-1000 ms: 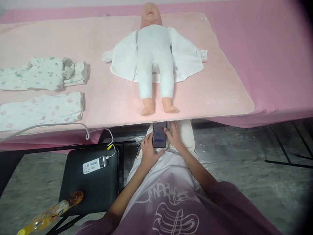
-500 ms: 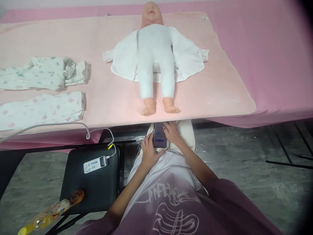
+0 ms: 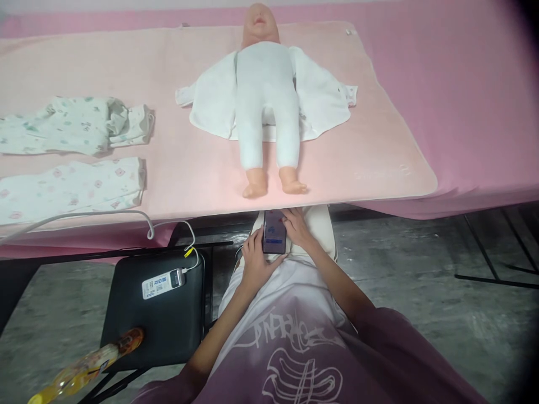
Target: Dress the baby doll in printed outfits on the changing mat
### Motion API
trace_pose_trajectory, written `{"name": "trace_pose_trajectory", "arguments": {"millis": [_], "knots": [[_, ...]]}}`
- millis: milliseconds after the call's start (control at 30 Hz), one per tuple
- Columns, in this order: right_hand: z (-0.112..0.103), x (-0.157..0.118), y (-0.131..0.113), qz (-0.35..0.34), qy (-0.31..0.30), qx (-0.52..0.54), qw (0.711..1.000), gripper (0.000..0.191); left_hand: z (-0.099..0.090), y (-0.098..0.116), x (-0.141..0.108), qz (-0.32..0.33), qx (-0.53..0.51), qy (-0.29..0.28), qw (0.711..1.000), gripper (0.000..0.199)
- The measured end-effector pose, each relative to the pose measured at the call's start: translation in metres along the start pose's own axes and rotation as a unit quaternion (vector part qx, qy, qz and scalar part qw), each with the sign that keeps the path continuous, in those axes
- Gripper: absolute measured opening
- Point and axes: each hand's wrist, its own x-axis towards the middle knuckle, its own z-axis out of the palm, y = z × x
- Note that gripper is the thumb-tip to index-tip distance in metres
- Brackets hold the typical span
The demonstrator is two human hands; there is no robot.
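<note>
A dark smartphone (image 3: pixel 274 233) with a lit screen rests over my lap, just below the table edge. My left hand (image 3: pixel 256 255) grips its left side, the thumb stretched under its bottom edge. At its upper right side is my right hand (image 3: pixel 297 227), fingers curled at the edge and the thumb by the screen. On the table above lies a baby doll (image 3: pixel 266 78) on its back, feet towards me, its body and legs in white. An opened white garment (image 3: pixel 322 95) is spread out beneath it to both sides.
Folded patterned baby clothes (image 3: pixel 71 126) lie at the left of the pink mat (image 3: pixel 370 151). On a black stool (image 3: pixel 155 331) are a white power bank (image 3: pixel 162 284) with a cable (image 3: pixel 105 212) running over the table edge, and a yellow-capped bottle (image 3: pixel 84 370). Black metal legs (image 3: pixel 484 258) stand at right.
The view has shifted very slightly. My right thumb has drawn back a little towards the right edge of the smartphone; the doll and clothes lie as before.
</note>
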Motion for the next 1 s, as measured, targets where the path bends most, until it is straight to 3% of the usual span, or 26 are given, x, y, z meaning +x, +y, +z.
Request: {"name": "trace_pose_trajectory", "arguments": {"millis": [433, 733, 1000], "knots": [[-0.003, -0.008, -0.007, -0.022, -0.024, -0.024, 0.999, 0.064, -0.002, -0.003, -0.006, 0.028, -0.003, -0.001, 1.000, 0.113], [0.001, -0.008, -0.018, -0.010, -0.010, -0.043, 0.999, 0.058, -0.003, -0.002, -0.005, 0.029, 0.000, -0.001, 1.000, 0.114], [-0.009, -0.039, -0.018, 0.021, 0.023, 0.012, 0.999, 0.060, -0.006, 0.000, -0.005, 0.016, -0.007, -0.016, 1.000, 0.112]]}}
